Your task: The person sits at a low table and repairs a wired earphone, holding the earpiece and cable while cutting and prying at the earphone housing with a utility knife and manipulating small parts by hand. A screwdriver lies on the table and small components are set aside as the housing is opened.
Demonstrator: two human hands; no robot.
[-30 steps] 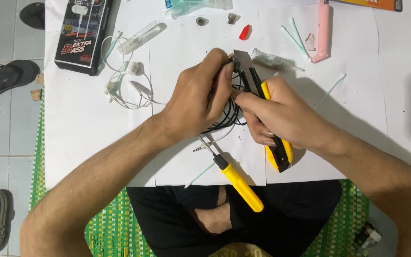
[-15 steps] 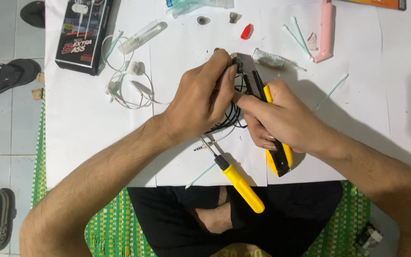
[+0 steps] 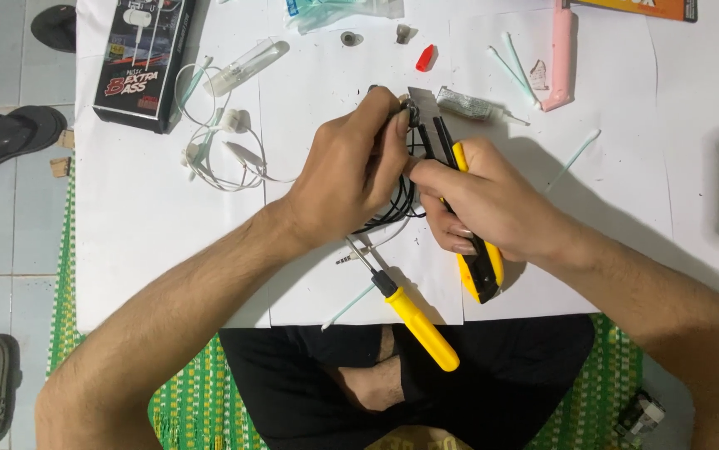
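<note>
Two hands meet mid-sheet: a small earpiece on a black cable is pinched by the left hand, while the yellow utility knife is gripped by the right hand. Since a moment ago, the blade has been brought against the earpiece. A yellow-handled screwdriver lies untouched nearby.

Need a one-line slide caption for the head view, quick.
Left hand pinches a black earphone while right hand presses a yellow utility knife against it.

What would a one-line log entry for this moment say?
left hand: pinches black cable | right hand: holds yellow knife, blade at cable end | screwdriver: lies on white paper
</note>
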